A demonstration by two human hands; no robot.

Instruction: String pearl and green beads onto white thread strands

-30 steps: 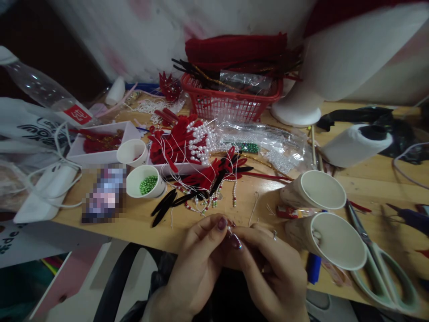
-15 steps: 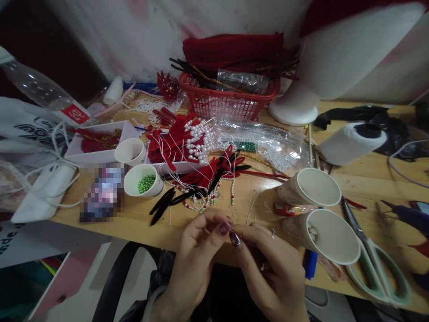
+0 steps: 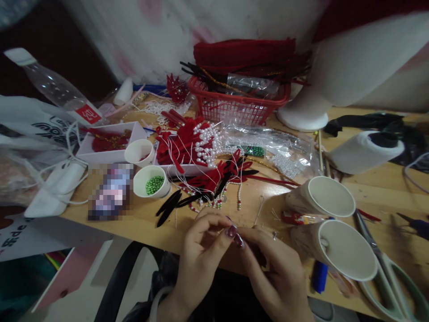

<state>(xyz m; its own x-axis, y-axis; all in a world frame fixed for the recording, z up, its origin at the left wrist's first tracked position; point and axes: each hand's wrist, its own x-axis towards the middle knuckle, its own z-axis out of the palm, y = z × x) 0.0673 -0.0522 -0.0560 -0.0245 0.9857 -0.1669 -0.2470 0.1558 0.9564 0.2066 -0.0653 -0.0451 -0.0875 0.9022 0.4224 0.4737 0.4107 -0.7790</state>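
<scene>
My left hand (image 3: 204, 255) and my right hand (image 3: 273, 264) meet at the table's front edge, thumbs and forefingers pinched together tip to tip. Whatever lies between the fingertips is too small and too covered to make out. Just beyond them are strings of white, red and green beads (image 3: 219, 199) hanging from red and black fuzzy stems (image 3: 224, 174). A thin looped thread (image 3: 260, 208) lies on the wood by my right hand. Farther back, a bundle of red stems (image 3: 179, 143) tipped with white pearl beads (image 3: 208, 145) rests in a pale tray.
Paper cups stand left, one holding green beads (image 3: 154, 184). Two more paper cups (image 3: 330, 197) lean at right beside large scissors (image 3: 385, 268). Behind are a red basket (image 3: 239, 107), clear bead bags (image 3: 281, 147), a thread cone (image 3: 365, 152) and a plastic bottle (image 3: 60, 85).
The view has shifted, so the table's things appear farther right and mostly slightly lower. My hands remain pinched together, with the fingertips now closer to each other.
</scene>
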